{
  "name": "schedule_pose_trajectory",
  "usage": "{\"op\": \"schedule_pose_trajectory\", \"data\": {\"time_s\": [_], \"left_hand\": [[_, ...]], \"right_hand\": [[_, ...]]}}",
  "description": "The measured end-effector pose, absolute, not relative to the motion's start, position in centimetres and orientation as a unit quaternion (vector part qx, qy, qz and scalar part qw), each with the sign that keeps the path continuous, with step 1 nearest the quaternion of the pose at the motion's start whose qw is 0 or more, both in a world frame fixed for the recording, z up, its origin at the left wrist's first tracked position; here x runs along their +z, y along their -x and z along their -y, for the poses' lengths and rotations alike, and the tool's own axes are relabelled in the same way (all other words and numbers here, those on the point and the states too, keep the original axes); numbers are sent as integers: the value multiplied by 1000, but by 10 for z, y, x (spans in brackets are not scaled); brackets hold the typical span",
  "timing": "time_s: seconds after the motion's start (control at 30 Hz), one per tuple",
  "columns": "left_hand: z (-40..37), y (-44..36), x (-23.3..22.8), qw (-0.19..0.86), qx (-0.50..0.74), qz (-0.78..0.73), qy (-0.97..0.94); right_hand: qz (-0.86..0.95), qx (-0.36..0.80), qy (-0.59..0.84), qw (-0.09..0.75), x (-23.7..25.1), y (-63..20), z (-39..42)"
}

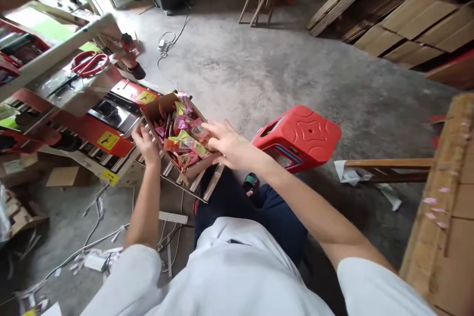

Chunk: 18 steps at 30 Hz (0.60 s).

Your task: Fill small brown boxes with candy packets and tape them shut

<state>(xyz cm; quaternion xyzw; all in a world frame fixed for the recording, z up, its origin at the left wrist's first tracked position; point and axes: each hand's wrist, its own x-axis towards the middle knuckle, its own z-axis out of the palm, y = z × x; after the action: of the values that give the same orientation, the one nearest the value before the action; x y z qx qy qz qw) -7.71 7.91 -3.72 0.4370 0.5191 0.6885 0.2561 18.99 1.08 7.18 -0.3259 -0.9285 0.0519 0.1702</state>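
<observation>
A small cardboard box (pixel 198 168), packed with shiny pink, red and yellow-green packets (pixel 183 131), sits tilted in view on the end of a roller conveyor (pixel 211 185). My left hand (pixel 146 147) is beside the box's left wall, its fingers loosely bent and apart; whether they touch the cardboard is hard to tell. Across the box's right rim reaches my right hand (pixel 229 145), fingers stretched out, with the fingertips at the packets along that edge. Part of the rim is hidden under this hand.
Left of the box stands a red machine (pixel 87 131) with red-handled scissors (pixel 90 63) on top. A red plastic stool (pixel 311 133) is close on the right. Cables (pixel 92 244) lie on the floor at lower left. Stacked cardboard (pixel 418 24) and a wooden-edged bench (pixel 440 197) line the right.
</observation>
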Motion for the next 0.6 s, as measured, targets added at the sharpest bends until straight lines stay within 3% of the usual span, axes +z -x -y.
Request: {"op": "schedule_pose_trajectory", "data": {"time_s": [0.13,0.47,0.53,0.6], "left_hand": [[-139,107,1,296,683,-447,-497],[-132,107,43,344,447,-504,-654],[-140,97,45,313,387,-543,-676],[-151,80,42,206,343,-606,-687]], "right_hand": [[868,20,441,229,62,-141,16],[850,60,519,64,14,-79,-56],[854,70,511,66,13,-80,-54],[857,96,497,93,11,-87,-53]]}}
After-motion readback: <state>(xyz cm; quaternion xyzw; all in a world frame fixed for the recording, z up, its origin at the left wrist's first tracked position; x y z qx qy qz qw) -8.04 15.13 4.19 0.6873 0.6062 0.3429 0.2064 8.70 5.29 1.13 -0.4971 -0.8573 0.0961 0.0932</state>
